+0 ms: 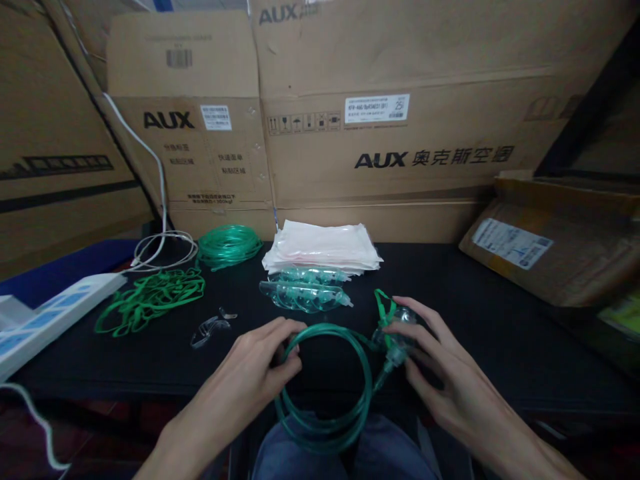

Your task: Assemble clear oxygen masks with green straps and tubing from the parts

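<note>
My left hand (pixel 267 353) is closed on one side of a coil of green clear tubing (pixel 367 373), which hangs in loops over the table's front edge above my lap. My right hand (pixel 440 360) has its fingers around a clear oxygen mask (pixel 406 319) with a green strap (pixel 383 307). A connector (pixel 395 357) on the mask points down towards the coil. Part of the mask is hidden behind my fingers. Beyond my hands lie several clear green-tinted masks (pixel 305 297), nested in rows. Small clear plastic pieces (pixel 210 329) rest left of my left hand.
A stack of white-pink bags (pixel 325 247) lies behind the masks. A second green tubing coil (pixel 229 245) and a tangle of green straps (pixel 155 300) are at left, near a white power strip (pixel 60 317). Cardboard (pixel 310 160) walls the back; a box (pixel 555 233) stands right.
</note>
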### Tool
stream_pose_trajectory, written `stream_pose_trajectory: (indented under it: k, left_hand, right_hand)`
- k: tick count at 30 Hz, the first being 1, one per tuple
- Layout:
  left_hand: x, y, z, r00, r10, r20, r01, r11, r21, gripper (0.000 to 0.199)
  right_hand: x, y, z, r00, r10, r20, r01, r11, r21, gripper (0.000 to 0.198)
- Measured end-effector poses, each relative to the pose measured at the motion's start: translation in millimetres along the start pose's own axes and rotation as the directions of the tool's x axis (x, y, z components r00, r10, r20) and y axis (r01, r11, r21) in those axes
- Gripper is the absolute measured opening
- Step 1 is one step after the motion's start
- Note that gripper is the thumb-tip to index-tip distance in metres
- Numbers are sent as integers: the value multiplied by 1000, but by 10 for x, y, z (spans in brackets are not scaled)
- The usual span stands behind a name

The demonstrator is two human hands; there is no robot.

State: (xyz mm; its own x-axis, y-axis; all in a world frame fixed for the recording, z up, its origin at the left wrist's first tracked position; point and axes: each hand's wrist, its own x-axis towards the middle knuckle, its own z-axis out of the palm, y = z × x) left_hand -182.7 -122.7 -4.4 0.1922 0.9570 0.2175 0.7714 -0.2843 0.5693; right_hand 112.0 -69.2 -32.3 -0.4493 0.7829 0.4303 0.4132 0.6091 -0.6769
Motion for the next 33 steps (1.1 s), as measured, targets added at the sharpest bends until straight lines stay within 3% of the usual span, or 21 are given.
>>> stream_pose_trajectory:
  k: [3, 5, 6, 8, 10, 11, 14, 17, 21, 25, 27, 29, 31, 33]
  left_hand:
    - [20, 37, 99, 999, -11, -32, 9, 999, -52, 14]
    - [37, 74, 155, 999, -24, -29, 21, 997, -79, 14]
    - [46, 93, 179, 999, -24, -27, 22, 996, -90, 15]
    - [66, 126, 218, 999, 1, -39, -5, 995, -97, 16]
    - [87, 155, 245, 996, 47, -72, -53, 995, -82, 21]
    - [99, 168, 255, 993, 74, -89, -80, 994, -69, 24]
    - [136, 213, 274, 985, 123, -122, -129, 991, -44, 27]
    - [173, 267, 296, 976, 161, -147, -168, 985, -42, 26]
    - [227, 344, 358, 966, 188, -176, -200, 978, -52, 24]
    - [309, 402, 386, 957, 145, -252, -183, 974, -133, 33]
    - [362, 422, 369, 983, 87, -159, -122, 967, -223, 34]
    - [415, 438, 351, 996, 38, 83, -7, 939, -343, 26]
    - [464, 444, 355, 960, 17, 279, 117, 883, -455, 29]
    - [507, 439, 392, 940, -9, 342, 211, 803, -557, 31]
  right_hand:
    - [3, -60, 83, 995, 100, 28, -104, 955, 279, 29]
    - [36, -90, 171, 985, 171, -32, -141, 892, 429, 24]
    - [62, -104, 218, 973, 216, -84, -149, 859, 489, 33]
    - [122, -127, 298, 936, 318, -152, -169, 783, 598, 71]
    - [180, -138, 341, 918, 382, -104, -215, 702, 679, 104]
    - [203, -139, 345, 919, 390, -54, -245, 674, 697, 107]
    - [243, -136, 302, 932, 360, 40, -297, 697, 653, 77]
    - [244, -169, 225, 945, 323, -52, -250, 817, 519, 50]
    - [220, -265, 138, 943, 296, -151, -199, 868, 455, 46]
    - [220, -279, 37, 953, 302, 11, -261, 805, 533, 45]
    - [240, -245, -24, 953, 290, 89, -289, 781, 553, 38]
    - [275, -213, -78, 946, 290, 142, -318, 754, 575, 29]
    - [324, -202, -107, 934, 314, 173, -349, 689, 635, 30]
    - [380, -205, -98, 915, 336, 223, -389, 587, 711, 46]
